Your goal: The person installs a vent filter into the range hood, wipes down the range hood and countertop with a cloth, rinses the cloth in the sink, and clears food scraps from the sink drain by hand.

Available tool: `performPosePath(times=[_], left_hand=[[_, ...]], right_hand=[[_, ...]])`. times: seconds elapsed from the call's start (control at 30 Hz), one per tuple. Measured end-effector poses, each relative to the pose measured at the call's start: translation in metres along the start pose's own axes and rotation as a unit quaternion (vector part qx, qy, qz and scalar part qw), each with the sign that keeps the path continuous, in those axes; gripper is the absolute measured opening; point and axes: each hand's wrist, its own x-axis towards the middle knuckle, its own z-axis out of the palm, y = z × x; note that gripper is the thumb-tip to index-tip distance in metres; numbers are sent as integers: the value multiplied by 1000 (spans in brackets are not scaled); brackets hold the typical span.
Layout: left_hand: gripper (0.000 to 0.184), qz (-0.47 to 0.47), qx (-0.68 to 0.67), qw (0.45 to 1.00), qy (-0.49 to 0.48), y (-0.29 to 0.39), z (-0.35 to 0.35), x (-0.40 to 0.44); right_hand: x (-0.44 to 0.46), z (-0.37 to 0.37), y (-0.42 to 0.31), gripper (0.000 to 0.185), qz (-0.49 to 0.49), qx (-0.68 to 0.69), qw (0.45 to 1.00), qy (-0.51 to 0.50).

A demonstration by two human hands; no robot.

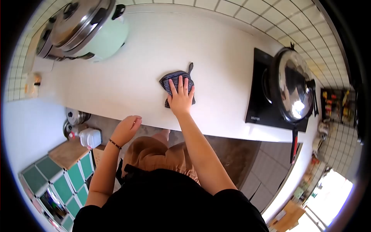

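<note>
My right hand [180, 99] lies flat on a dark striped cloth [177, 77], its fingers spread over the fabric. The cloth is crumpled on the white countertop [220, 65], and a small hanging loop sticks out at its top. Near the counter's front edge, my left hand [128, 129] is held with its fingers curled in, and nothing shows in them. A dark beaded bracelet [115, 144] circles that wrist.
On the left stands a pale green cooker [110, 36] with a metal lid. To the right, a lidded pan [291, 85] sits on a black cooktop [257, 98], its handle [294, 145] jutting past the front edge. White tiles [247, 15] line the back.
</note>
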Motion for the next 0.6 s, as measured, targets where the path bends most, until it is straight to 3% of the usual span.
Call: performPosePath(times=[0.07,0.2,0.3,0.37,0.43,0.5,0.57,0.6], left_hand=[[21,19,16,998,-50,-2,0,20],[21,171,104,977,-67,2,26,70],[22,292,134,947,-14,15,55,100],[38,279,204,938,-35,23,73,109],[50,283,315,906,-9,34,88,107],[60,260,321,909,-48,29,106,111],[68,241,327,911,-74,27,111,111],[70,234,330,911,-81,28,111,110]], right_hand=[[-29,-6,13,64,51,2,999,3],[-105,-34,59,68,221,-40,974,17],[-177,-63,104,64,326,-89,940,52],[-229,-79,135,54,372,12,915,157],[-271,-89,158,44,468,10,847,251],[-287,-106,153,42,511,61,800,309],[-273,-112,137,43,431,-3,846,314],[-257,-113,126,44,435,33,849,300]])
